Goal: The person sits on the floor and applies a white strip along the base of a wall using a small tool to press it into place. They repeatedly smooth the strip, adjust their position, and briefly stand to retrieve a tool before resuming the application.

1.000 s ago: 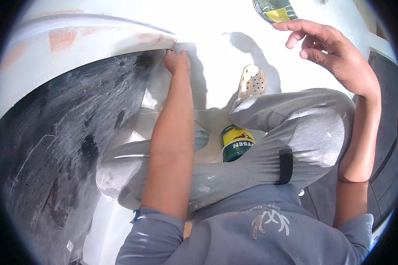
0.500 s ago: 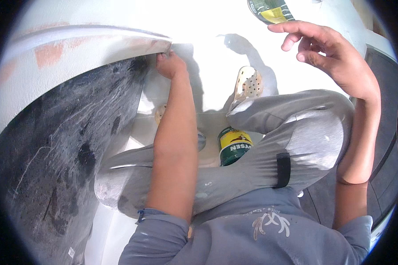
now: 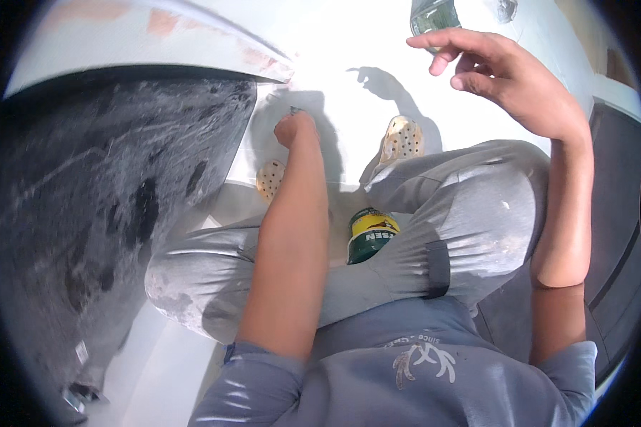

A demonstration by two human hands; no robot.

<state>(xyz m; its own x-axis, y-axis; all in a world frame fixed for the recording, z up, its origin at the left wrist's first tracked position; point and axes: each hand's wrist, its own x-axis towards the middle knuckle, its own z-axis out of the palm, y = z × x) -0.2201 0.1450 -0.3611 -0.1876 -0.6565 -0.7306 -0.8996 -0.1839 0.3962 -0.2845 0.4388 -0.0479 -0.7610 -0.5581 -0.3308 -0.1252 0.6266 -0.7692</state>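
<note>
My left hand [image 3: 296,128] is closed in a pinch over the white floor, a little right of the near corner of the white-and-reddish patched edge [image 3: 263,65]. A small dark tip pokes past its fingers; what it belongs to is too hidden to name. Out to the right, my right hand [image 3: 509,82] hangs in the air with the index finger stretched out and the others loosely bent, holding nothing. Just beyond its fingertips lies a green can [image 3: 434,18], partly cut off by the picture's top.
A scuffed black panel [image 3: 121,178] fills the left side. Between my legs stands a green and yellow paint can [image 3: 372,238]. Tan perforated clogs [image 3: 404,139] are on my feet. Dark grey tiles [image 3: 616,185] lie at the right, and a crumpled clear piece [image 3: 506,10] at the top.
My left hand has come away from the patched edge, moving nearer and slightly right. The right hand keeps its pose and appears a little further left as the view shifts.
</note>
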